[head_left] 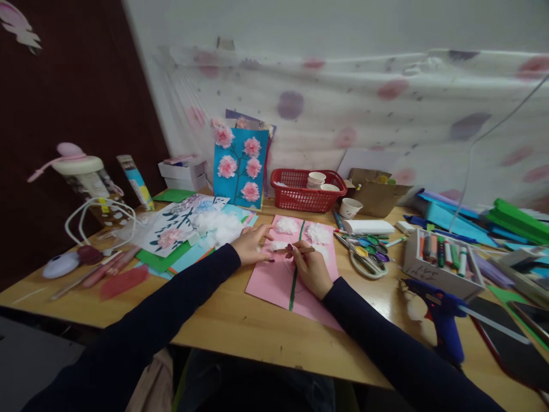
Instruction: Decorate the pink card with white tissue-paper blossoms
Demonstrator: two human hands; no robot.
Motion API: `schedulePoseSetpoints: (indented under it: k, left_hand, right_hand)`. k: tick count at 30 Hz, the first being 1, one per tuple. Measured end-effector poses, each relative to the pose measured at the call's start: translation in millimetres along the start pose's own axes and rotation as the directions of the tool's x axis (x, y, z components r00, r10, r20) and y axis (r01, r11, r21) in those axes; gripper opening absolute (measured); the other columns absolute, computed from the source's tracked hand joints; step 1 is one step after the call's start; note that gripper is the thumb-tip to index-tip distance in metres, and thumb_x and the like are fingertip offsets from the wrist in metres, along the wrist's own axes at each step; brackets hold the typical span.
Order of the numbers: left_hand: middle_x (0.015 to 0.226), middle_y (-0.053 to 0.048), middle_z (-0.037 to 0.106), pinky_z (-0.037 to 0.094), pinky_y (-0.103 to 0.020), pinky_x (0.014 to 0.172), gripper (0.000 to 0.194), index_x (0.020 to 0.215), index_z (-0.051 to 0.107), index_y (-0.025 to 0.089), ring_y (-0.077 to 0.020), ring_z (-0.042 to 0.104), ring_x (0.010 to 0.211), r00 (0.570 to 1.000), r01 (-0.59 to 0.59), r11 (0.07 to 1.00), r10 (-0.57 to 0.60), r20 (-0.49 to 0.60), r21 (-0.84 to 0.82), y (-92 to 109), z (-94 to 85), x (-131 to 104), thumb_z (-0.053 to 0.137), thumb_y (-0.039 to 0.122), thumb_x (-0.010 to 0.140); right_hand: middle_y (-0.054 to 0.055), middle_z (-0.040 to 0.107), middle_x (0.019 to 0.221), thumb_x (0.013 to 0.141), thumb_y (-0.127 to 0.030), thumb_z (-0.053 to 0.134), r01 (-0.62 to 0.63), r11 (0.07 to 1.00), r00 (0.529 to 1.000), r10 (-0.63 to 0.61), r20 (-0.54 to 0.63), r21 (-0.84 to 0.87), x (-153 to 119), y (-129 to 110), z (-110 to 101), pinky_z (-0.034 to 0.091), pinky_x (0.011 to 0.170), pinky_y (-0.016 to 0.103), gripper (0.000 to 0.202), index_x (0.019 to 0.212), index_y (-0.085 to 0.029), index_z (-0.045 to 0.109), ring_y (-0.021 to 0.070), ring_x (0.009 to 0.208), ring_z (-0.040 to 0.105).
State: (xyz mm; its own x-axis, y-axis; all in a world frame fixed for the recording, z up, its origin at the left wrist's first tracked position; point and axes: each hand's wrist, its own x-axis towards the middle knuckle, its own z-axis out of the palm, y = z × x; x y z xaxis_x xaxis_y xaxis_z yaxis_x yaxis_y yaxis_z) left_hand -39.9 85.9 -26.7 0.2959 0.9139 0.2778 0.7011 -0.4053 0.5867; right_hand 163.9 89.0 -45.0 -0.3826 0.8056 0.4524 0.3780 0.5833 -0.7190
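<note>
A pink sheet (pixel 274 281) with a green stripe (pixel 294 286) down its middle lies on the table. White cotton tufts (pixel 286 225) sit on its upper part, on both sides of the stripe. My right hand (pixel 312 269) is over the sheet, its fingers closed round a thin brown stick (pixel 306 250) whose tip points left at the cotton. At the sheet's left edge rests my left hand (pixel 253 245), fingers apart and near a small cotton tuft; nothing shows in it. Faint curved lines are drawn on the pink paper beside the stripe.
A cotton pile (pixel 218 228) and papers lie to the left. Behind stand a blue flower picture (pixel 237 171) and a red basket (pixel 295 200). To the right are scissors (pixel 368 264), a marker box (pixel 429 269) and a blue glue gun (pixel 444 315).
</note>
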Motion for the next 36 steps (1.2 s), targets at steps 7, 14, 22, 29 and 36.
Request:
schedulePoseSetpoints:
  k: [7,14,22,29,36]
  left_hand:
    - [0.127,-0.015,0.055,-0.010,-0.059,0.102,0.099,0.132,0.032,0.020,-0.0329,0.032,0.130,0.986,0.085,0.995,-0.091,0.139,0.050,-14.6,1.9,-3.0,0.079,0.046,0.048]
    - [0.122,-0.014,0.059,-0.003,-0.053,0.106,0.097,0.131,0.037,0.020,-0.0309,0.033,0.130,0.994,0.052,0.999,-0.052,0.099,0.004,-17.1,3.4,-2.9,0.080,0.043,0.047]
    - [0.119,-0.015,0.061,0.003,-0.052,0.107,0.095,0.127,0.042,0.019,-0.0325,0.037,0.127,0.996,0.050,0.999,-0.050,0.078,0.001,-17.6,2.5,-2.1,0.082,0.043,0.044]
    - [0.124,-0.015,0.058,-0.005,-0.055,0.106,0.096,0.129,0.040,0.019,-0.0339,0.034,0.128,0.991,0.064,0.997,-0.070,0.118,0.052,-14.8,4.3,-2.4,0.081,0.045,0.046]
    - [0.102,-0.007,0.068,0.032,-0.038,0.095,0.034,0.105,0.062,0.020,-0.0238,0.057,0.102,0.989,0.077,0.994,-0.066,-0.132,0.080,-21.6,-38.1,2.1,0.058,0.033,0.074]
  right_hand:
    - [0.004,0.064,0.070,0.092,-0.035,0.037,0.027,0.998,0.999,-0.025,0.037,-0.050,-1.4,-3.4,1.5,0.044,0.058,0.026,0.027,0.079,-0.020,0.055,0.0168,0.061,0.060]
    - [0.005,0.062,0.070,0.091,-0.030,0.037,0.115,0.981,0.992,-0.104,0.077,-0.155,-2.5,-9.0,5.0,0.042,0.061,0.027,0.022,0.080,-0.020,0.054,0.0171,0.063,0.058]
    - [0.004,0.063,0.066,0.090,-0.040,0.040,-0.004,1.000,1.000,0.004,0.010,0.029,-0.3,-3.2,3.9,0.045,0.059,0.027,0.028,0.079,-0.020,0.056,0.0178,0.061,0.060]
    - [0.003,0.059,0.063,0.090,-0.045,0.039,-0.010,0.990,0.991,0.028,-0.128,0.142,-1.7,0.7,2.8,0.044,0.053,0.026,0.033,0.077,-0.019,0.054,0.0153,0.054,0.055]
    - [-0.001,0.052,0.054,0.088,-0.047,0.041,-0.052,0.923,0.967,0.142,-0.211,0.381,1.7,2.8,-0.2,0.040,0.048,0.025,0.034,0.075,-0.018,0.053,0.0121,0.047,0.048]
